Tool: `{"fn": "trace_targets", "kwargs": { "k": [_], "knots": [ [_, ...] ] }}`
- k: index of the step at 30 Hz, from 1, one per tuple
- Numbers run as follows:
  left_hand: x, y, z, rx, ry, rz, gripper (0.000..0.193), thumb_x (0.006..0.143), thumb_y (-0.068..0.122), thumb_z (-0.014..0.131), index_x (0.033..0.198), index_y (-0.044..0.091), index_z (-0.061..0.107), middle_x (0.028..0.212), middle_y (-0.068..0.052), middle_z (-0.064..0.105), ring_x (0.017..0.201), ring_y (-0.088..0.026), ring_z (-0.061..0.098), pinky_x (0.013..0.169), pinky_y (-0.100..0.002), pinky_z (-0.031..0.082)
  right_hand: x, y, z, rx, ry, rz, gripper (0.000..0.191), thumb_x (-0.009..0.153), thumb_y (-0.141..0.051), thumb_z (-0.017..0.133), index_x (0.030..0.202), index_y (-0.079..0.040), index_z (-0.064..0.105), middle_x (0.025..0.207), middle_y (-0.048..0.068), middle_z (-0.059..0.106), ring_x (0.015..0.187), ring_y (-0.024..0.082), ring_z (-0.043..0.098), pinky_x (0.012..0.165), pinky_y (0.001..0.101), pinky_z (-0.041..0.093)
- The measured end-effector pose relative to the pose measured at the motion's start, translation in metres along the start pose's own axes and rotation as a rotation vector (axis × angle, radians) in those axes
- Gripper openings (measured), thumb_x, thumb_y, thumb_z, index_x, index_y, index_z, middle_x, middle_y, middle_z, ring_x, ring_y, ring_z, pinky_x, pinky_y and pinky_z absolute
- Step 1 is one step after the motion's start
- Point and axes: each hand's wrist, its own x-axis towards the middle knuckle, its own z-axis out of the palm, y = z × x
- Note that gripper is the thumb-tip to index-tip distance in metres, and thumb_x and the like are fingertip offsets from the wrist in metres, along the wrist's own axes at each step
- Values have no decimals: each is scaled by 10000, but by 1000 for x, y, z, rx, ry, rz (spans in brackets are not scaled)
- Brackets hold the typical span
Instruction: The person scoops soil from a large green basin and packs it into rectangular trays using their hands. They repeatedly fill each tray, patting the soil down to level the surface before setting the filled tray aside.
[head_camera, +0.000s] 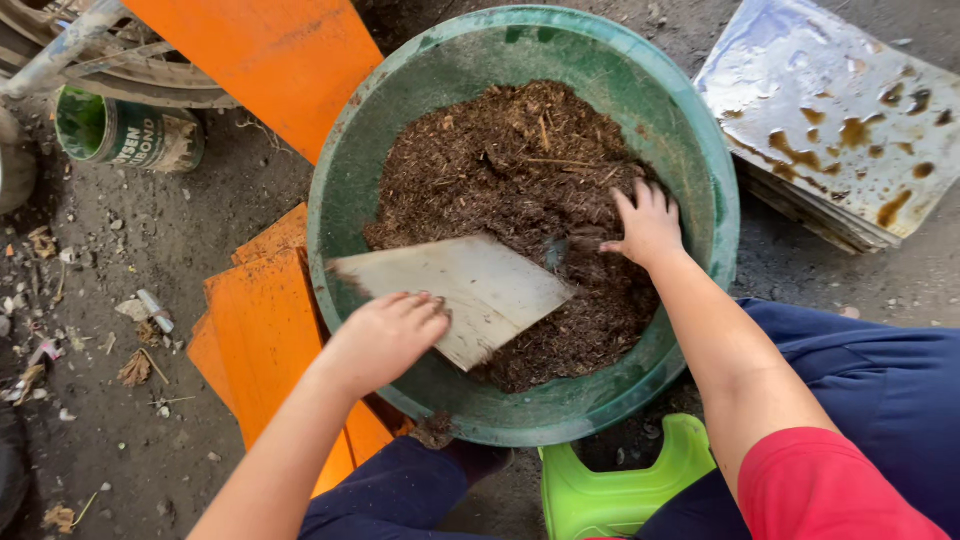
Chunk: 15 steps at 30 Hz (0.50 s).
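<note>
Green plastic is forming the wide round basin (350, 190), which is being filled across its middle and far half with dark brown fibrous compost (520, 170); a bare strip of the basin's inner wall is being left showing along the left and near sides, so some open room is being kept between the heap and the rim there. A pale flat board (470, 285) is being held tilted inside the basin, its far edge being pressed against the compost and its near corner being gripped by the left hand (385, 335), whose fingers are being curled together over the board's edge. The right hand (648, 225) is being laid on the compost near the basin's right wall, fingers slightly spread and pressed down into the material; whether anything is being pinched beneath them cannot be told.

Orange boards (265, 320) are being overlapped by the basin's left rim on the ground, and another orange sheet (270, 50) is being touched by the rim at the upper left; a stack of rust-stained metal sheets (840, 110) is lying just beside the basin's right edge, leaving only a narrow gap. A green can (125, 130) is lying on its side well apart at the left; a bright green stool (620, 485) is sitting just below the near rim, between the dark blue trouser legs.
</note>
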Motion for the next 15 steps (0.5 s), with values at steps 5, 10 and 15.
{"fn": "trace_targets", "kwargs": {
  "k": [5, 10, 15],
  "knots": [
    [-28, 4, -43, -479, -41, -739, 290, 890, 145, 663, 1166, 159, 747, 1096, -74, 778, 969, -229, 743, 861, -325, 566, -1, -6, -2, 89, -218, 133, 1236, 628, -616, 914, 1611, -340, 218, 1643, 174, 209, 1457, 458, 282, 1138, 592, 348],
    [-52, 14, -12, -1047, 245, -1279, 279, 933, 192, 679, 1164, 35, 693, 1042, -113, 795, 924, -186, 733, 845, -318, 542, -19, -30, 1, 38, -266, 184, 1107, 693, -502, 923, 1586, -353, 286, 1584, 153, 298, 1418, 466, 345, 1076, 634, 419],
    [-58, 21, 76, -1142, 426, -1401, 340, 899, 206, 721, 1127, -39, 664, 1057, -131, 773, 948, -218, 720, 863, -346, 533, -26, -34, 13, 73, -211, 237, 870, 777, -370, 893, 1505, -318, 419, 1521, 173, 345, 1333, 492, 431, 1032, 609, 473]
  ]
}}
